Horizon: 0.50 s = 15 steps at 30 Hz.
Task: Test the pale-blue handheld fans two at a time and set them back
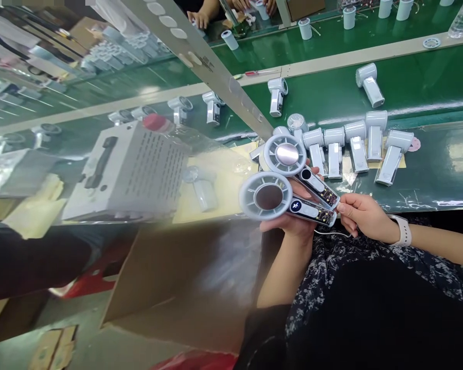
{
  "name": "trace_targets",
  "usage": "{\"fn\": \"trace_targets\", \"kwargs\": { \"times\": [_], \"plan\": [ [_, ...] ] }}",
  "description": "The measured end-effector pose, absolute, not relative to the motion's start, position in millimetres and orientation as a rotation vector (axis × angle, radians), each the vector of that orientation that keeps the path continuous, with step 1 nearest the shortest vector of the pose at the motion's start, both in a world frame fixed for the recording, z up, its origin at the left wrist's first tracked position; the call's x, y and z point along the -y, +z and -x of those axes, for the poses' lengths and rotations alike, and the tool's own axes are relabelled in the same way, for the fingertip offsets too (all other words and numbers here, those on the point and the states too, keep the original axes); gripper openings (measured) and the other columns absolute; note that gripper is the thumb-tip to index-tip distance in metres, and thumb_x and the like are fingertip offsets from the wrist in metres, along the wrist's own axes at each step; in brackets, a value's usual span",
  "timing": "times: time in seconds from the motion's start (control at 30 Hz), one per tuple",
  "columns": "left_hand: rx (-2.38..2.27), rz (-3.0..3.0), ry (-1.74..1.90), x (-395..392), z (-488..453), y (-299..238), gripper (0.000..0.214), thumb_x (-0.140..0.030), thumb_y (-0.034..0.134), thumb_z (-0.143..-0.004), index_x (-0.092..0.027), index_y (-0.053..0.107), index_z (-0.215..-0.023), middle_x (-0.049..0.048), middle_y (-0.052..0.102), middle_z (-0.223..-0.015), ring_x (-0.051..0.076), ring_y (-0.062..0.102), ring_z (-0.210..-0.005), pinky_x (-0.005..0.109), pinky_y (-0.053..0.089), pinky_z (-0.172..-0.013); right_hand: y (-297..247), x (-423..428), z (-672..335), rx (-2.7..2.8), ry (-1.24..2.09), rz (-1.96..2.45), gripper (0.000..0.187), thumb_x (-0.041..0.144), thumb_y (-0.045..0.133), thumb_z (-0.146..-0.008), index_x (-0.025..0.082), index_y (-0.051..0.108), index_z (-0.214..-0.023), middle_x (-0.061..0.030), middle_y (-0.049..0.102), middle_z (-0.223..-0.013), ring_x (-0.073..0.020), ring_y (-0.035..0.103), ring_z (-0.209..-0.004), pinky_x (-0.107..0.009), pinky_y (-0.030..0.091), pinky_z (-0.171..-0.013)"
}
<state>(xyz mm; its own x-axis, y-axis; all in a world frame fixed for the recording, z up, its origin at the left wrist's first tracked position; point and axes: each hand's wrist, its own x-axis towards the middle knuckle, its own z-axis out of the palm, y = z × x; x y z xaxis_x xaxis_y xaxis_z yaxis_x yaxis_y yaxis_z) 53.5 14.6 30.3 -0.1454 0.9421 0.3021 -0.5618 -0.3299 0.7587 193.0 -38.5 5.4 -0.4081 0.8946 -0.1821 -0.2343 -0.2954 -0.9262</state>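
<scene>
My left hand (289, 223) sits palm up under a pair of white handheld fans. The upper fan (285, 154) has a shiny silver hub, and the lower fan (266, 196) has a dark one. Their handles show exposed circuit boards (324, 216) and small dark screens. My right hand (360, 217) pinches the handle ends, with a thin white cable (332, 234) running beneath it. A white-strapped watch (402, 230) circles my right wrist. Several finished white fans (355, 146) lie in a row just beyond my fingers.
A green conveyor belt (409, 87) carries more fans on a pale paper sheet (231, 182). A tilted clear panel (200, 67) crosses the view. A printed white box (123, 169) stands left, a brown carton (177, 272) below. A co-worker's hands (198, 18) work across the belt.
</scene>
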Motion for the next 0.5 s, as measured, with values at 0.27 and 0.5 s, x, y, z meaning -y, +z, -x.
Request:
{"fn": "trace_targets", "kwargs": {
  "times": [0.27,0.5],
  "plan": [
    [-0.645,-0.921,1.676,-18,-46,22,0.077,-0.102,0.054,-0.076,-0.025,0.052,-0.067,0.0071,0.074,-0.099,0.033,0.070,-0.116,0.047,0.059,-0.094,12,29,-205,1.556,1.380,0.966,0.048,0.061,0.051,-0.110,0.022,0.058,-0.082,-0.0054,0.067,-0.084,-0.0201,0.065,-0.077,-0.036,0.053,-0.076],
    [-0.572,-0.847,1.668,-20,-39,23,0.072,-0.097,0.064,-0.075,-0.025,0.063,-0.079,0.0066,0.074,-0.115,0.032,0.071,-0.122,0.042,0.062,-0.099,15,11,-226,1.515,1.060,1.067,0.046,0.057,0.057,-0.107,0.021,0.061,-0.079,-0.0068,0.066,-0.089,-0.0212,0.064,-0.085,-0.038,0.051,-0.083]
  ]
}}
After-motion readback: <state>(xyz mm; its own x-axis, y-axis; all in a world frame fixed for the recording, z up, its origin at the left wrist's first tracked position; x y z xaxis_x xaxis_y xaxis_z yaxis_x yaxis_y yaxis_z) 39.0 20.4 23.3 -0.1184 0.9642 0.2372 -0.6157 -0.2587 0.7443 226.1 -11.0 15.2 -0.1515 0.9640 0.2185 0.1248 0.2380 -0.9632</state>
